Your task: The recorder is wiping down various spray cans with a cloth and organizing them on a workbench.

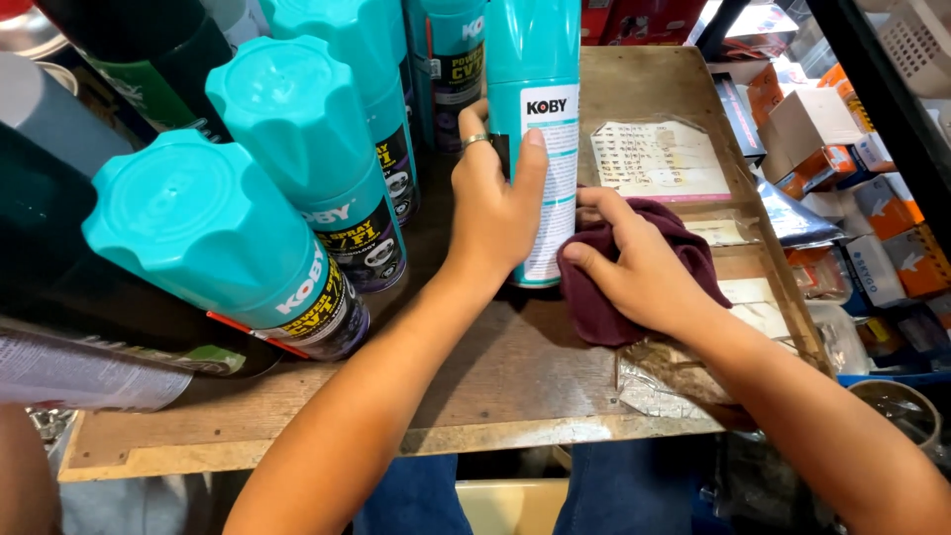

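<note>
A tall teal spray can (535, 59) with a white label panel stands upright on a worn wooden board (495, 386). My left hand (495, 213) grips the can from the left, thumb on the label, a ring on one finger. My right hand (644, 267) presses a dark maroon cloth (604, 317) against the can's lower right side.
Several teal-capped spray cans (287, 109) and dark cans (50, 228) stand crowded at the left. A handwritten paper (659, 159) in clear plastic lies on the board's right part. Small boxes (832, 129) and packets fill shelves at the right. A cup (901, 411) sits at the lower right.
</note>
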